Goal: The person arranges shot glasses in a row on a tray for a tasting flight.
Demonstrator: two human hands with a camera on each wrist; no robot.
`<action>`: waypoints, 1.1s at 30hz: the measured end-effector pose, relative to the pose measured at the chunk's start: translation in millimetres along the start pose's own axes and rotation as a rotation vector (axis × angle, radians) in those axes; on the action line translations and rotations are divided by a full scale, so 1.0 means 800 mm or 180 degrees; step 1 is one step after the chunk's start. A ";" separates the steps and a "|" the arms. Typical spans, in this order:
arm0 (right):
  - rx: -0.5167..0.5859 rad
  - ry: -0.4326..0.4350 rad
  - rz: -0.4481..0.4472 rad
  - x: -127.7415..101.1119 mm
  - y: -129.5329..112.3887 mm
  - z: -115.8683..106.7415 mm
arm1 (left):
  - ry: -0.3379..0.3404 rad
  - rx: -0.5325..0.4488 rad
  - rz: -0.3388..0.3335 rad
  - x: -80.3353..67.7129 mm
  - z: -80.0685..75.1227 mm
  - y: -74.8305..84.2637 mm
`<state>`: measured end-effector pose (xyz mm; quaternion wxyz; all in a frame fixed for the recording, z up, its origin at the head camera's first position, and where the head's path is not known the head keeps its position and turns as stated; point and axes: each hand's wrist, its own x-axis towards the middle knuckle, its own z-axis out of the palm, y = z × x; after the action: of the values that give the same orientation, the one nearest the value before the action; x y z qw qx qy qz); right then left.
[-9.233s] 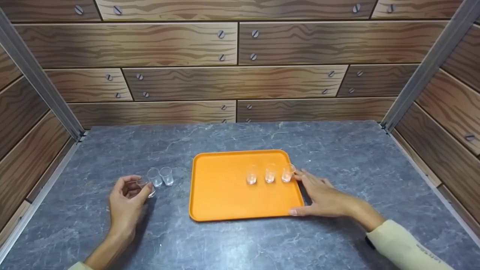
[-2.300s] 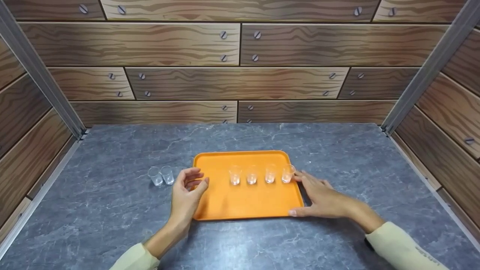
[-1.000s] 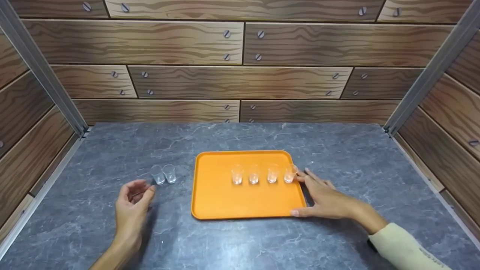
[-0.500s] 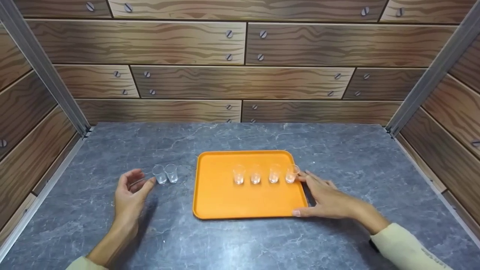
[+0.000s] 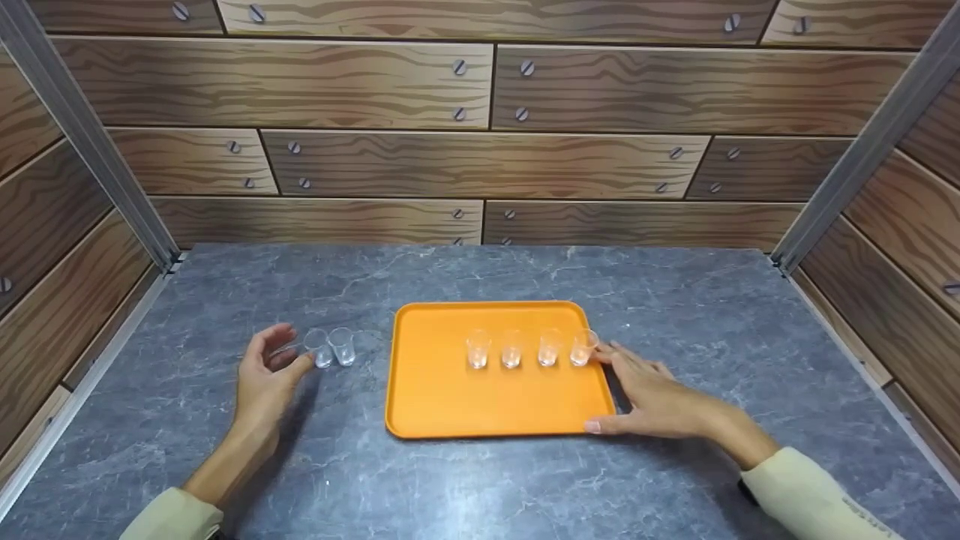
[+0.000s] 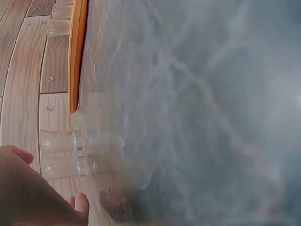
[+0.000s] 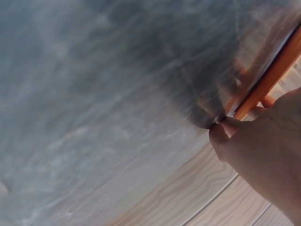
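An orange tray (image 5: 442,397) lies mid-table with several small clear glasses in a row across it, the leftmost (image 5: 478,349) and the rightmost (image 5: 581,347). Two more clear glasses (image 5: 319,349) (image 5: 343,346) stand side by side on the grey table left of the tray. My left hand (image 5: 291,347) is open and curved just left of that pair, thumb close to the nearer glass; I cannot tell if it touches. The left wrist view shows the same two glasses (image 6: 61,153). My right hand (image 5: 619,386) rests open along the tray's right edge, its thumb (image 7: 225,134) against the rim (image 7: 273,77).
The grey marbled table (image 5: 480,487) is boxed in by wood-grain walls at the back (image 5: 480,165) and on both sides, with metal posts (image 5: 82,142) at the back corners. Bare tabletop lies in front of the tray and behind it.
The left hand set a fourth glass on the tray, drew back to the left, and has now slid forward to the two glasses on the table. The right hand has stayed on the tray's edge.
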<state>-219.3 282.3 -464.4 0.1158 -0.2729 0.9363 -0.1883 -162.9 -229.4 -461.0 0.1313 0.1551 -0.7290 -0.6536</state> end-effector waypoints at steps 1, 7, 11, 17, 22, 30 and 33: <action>0.0001 0.0001 -0.0002 0.000 0.000 0.000 | -0.0014 -0.0011 0.0000 0.002 0.000 -0.001; 0.0012 -0.0034 0.0042 0.001 0.000 -0.001 | -0.0089 -0.0081 0.0015 0.012 0.003 -0.004; -0.0008 -0.0068 0.0081 0.001 -0.001 -0.002 | -0.0121 -0.0065 0.0027 0.015 0.005 -0.003; -0.0066 -0.0110 0.0112 0.003 -0.002 -0.003 | -0.0125 -0.0027 0.0048 0.017 0.008 -0.002; -0.0061 -0.0135 0.0132 0.003 -0.002 -0.003 | -0.0030 0.0019 0.0073 0.017 0.010 -0.004; -0.0041 -0.0122 0.0126 0.003 -0.003 -0.002 | 0.0026 0.0000 0.0078 0.017 0.012 -0.007; -0.0040 -0.0117 0.0118 0.002 -0.003 -0.002 | 0.0038 0.0026 0.0085 0.016 0.011 -0.008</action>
<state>-220.1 279.8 -462.0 0.1347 -0.2597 0.9401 -0.1752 -177.7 -226.9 -468.2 0.1438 0.1498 -0.7329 -0.6479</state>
